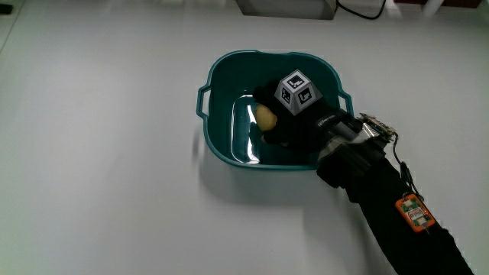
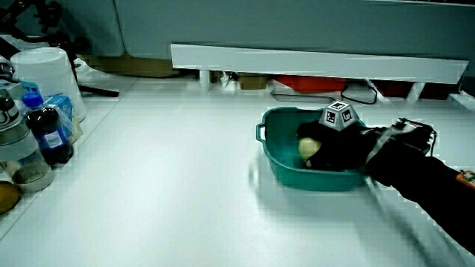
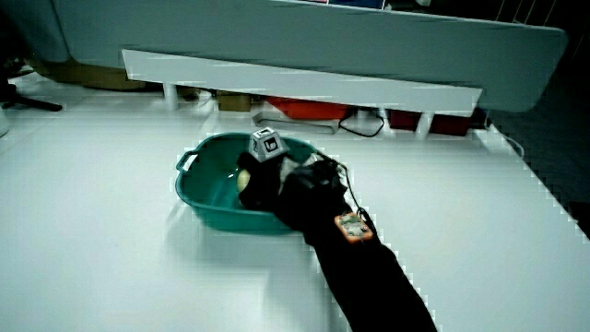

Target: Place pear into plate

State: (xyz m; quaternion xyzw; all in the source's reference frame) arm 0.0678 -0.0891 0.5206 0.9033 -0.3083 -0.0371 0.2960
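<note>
A teal plate (image 1: 216, 76) shaped like a deep basin with handles stands on the white table; it shows in both side views (image 2: 276, 165) (image 3: 205, 210). Inside it lies a yellowish pear (image 1: 265, 118), also seen in a side view (image 2: 307, 147) and barely in a side view (image 3: 242, 182). The hand (image 1: 294, 114) in its black glove reaches over the plate's rim into the basin, fingers curled around the pear. The patterned cube (image 1: 297, 91) sits on its back. The forearm (image 1: 382, 195) runs from the plate toward the person.
Several bottles (image 2: 44, 130) and a white container (image 2: 46, 74) stand together at the table's edge in a side view. A low white partition (image 2: 319, 63) (image 3: 304, 78) closes off the table, with cables and red items under it.
</note>
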